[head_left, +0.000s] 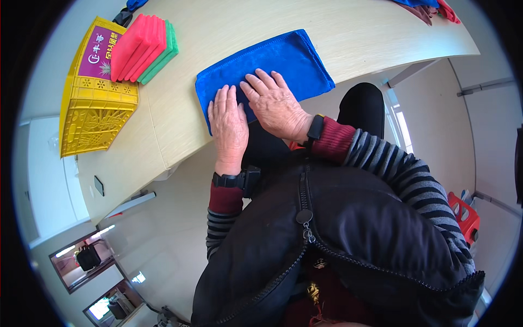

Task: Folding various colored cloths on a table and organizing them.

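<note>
A blue cloth [289, 60] with stitched edges lies on the table by its near edge, and its near left corner hangs over that edge. My left hand [227, 122] rests flat on the cloth's left part, fingers stretched out and pointing away from me. Beside it, my right hand [277, 106] lies palm down near the middle of the cloth, its fingers slightly spread. Nothing is gripped by either hand. Dark bands are on both wrists.
On the left a yellow plastic crate [101, 103] stands near several stacked red cloths [140, 46] and green cloths [163, 57]. A phone-like dark object [99, 185] lies on the pale table [163, 122]. Coloured cloths [427, 8] sit at the far right edge.
</note>
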Available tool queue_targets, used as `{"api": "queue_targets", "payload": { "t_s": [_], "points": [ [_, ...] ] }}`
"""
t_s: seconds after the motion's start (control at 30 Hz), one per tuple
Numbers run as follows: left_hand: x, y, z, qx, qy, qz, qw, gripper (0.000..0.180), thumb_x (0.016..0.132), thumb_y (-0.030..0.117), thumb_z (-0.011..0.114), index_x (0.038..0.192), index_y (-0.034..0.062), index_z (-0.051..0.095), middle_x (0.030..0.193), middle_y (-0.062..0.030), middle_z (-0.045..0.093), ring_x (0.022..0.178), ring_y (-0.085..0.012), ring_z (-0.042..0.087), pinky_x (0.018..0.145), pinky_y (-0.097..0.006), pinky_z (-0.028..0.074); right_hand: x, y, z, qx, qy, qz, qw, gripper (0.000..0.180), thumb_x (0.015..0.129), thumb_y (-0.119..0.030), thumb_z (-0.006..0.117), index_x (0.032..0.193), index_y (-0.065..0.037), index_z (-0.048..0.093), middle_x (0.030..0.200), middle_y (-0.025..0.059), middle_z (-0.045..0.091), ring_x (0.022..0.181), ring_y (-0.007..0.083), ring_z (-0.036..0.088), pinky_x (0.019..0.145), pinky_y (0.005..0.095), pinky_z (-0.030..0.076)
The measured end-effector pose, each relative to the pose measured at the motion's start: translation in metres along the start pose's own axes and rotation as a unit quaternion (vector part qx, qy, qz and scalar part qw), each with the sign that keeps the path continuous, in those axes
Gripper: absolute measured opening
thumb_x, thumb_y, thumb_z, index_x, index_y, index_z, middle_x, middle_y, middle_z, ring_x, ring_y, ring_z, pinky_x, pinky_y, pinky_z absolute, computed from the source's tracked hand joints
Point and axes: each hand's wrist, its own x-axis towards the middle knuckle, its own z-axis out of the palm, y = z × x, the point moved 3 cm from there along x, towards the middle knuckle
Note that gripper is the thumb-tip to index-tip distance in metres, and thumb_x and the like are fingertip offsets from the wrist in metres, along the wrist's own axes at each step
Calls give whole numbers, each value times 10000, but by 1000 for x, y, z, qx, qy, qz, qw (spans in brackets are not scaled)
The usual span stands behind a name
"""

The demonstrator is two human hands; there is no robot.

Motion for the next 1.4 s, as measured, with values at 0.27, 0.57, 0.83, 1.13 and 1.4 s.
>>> {"api": "queue_targets", "payload": {
  "t_s": [0.27,0.57,0.83,1.13,1.4],
  "points": [
    [-6,-5,4,4,-27,-4,1000,408,1029,182,497,1405,25,514,1492,-160,472,1404,-319,424,1194,-476,289,-28,68,-18,-63,22,82,994,477,997,-134,497,1467,-62,450,1504,162,461,1434,360,385,1206,511,253],
    [-8,9,0,11,-20,-12,1000,420,1044,224,485,1407,14,510,1479,-180,481,1397,-341,427,1183,-485,300,-23,110,-28,-144,-2,92,985,439,1027,-115,451,1465,-78,457,1518,158,445,1444,371,369,1219,517,240],
    [5,4,-6,-27,-38,12,999,448,1036,267,508,1398,4,523,1482,-199,480,1394,-368,424,1164,-509,310,1,100,-42,-207,-66,103,971,437,1021,-150,502,1450,-73,475,1480,169,470,1445,372,364,1210,524,255],
    [29,6,19,62,-65,36,995,560,1033,407,486,1446,29,479,1566,-186,386,1450,-382,352,1191,-516,252,21,89,-3,-87,-66,93,990,638,1033,-490,446,1534,-99,395,1605,152,343,1499,361,279,1229,517,199],
    [10,-59,12,25,8,-171,985,584,994,455,550,1381,17,533,1479,-235,451,1377,-384,424,1118,-524,332,13,124,-8,-110,-74,144,981,647,1044,-509,415,1542,-97,380,1618,147,321,1512,362,250,1230,519,192]
  ]
}}
